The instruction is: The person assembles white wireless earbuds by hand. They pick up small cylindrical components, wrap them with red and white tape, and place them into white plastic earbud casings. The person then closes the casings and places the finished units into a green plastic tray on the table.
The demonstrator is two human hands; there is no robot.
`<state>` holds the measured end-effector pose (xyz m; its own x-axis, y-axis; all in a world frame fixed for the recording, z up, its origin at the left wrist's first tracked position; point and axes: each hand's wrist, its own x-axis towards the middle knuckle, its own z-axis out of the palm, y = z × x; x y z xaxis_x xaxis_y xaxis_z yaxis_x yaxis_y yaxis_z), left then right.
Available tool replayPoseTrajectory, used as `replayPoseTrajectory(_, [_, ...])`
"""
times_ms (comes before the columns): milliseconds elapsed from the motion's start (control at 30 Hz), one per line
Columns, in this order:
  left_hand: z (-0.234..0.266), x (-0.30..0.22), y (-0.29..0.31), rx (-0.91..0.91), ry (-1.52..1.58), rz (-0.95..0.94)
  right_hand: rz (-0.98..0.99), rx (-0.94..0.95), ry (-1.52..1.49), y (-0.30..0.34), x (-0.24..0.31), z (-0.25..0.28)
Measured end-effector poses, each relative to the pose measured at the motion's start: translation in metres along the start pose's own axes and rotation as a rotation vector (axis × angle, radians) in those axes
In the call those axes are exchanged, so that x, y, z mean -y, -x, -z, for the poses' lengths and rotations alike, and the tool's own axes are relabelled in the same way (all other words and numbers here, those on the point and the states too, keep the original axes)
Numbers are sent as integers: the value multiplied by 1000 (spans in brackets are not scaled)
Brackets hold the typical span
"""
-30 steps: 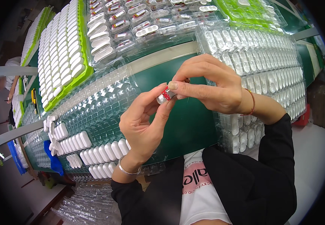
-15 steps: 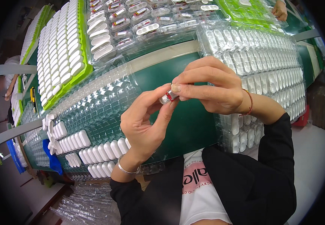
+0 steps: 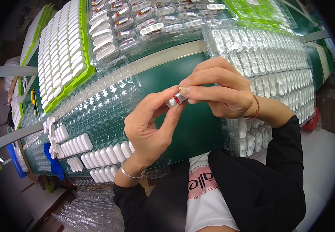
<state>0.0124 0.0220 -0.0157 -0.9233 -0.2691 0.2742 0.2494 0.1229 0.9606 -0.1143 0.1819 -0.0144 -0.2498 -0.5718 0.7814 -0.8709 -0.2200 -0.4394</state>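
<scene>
A small rounded white-and-silver part with a red band (image 3: 177,99) is held up between my two hands, above the bare green tabletop. My left hand (image 3: 149,125) pinches its lower left end between thumb and forefinger. From the right, the thumb and fingertips of my right hand (image 3: 223,91) press together at its upper right end, covering that side of it. What else those right fingertips hold is hidden. Closest to my left wrist lie rows of white oval cases (image 3: 111,154). A stack of clear trays with white oval shells (image 3: 266,79) is beside my right hand.
Clear plastic trays (image 3: 98,98) spread on the left. Beyond them stands a green tray (image 3: 87,73) of white cases. At the back, clear trays hold open shells with red-banded parts (image 3: 124,21). A yellow cutter (image 3: 33,97) and a blue cloth (image 3: 54,164) are at far left.
The held part has tilted slightly and shows more of its silver side and red band. My fingers have shifted a little. The other person's hand at top right has left the view.
</scene>
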Motion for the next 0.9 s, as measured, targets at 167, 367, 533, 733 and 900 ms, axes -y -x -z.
replayPoseTrajectory(167, [-1,1,0,-24,10,-4,47,-7,52,2,-2,-2])
replayPoseTrajectory(367, [0,3,-1,-25,-35,-95,175,25,146,5,-4,-1])
replayPoseTrajectory(533, [2,3,-1,-2,1,-87,86,14,95,5,1,-4])
replayPoseTrajectory(733, [9,2,-1,45,92,-81,-84,-40,-18,4,7,-7])
replayPoseTrajectory(900, [5,-13,-5,24,387,213,16,18,30,6,-2,-3])
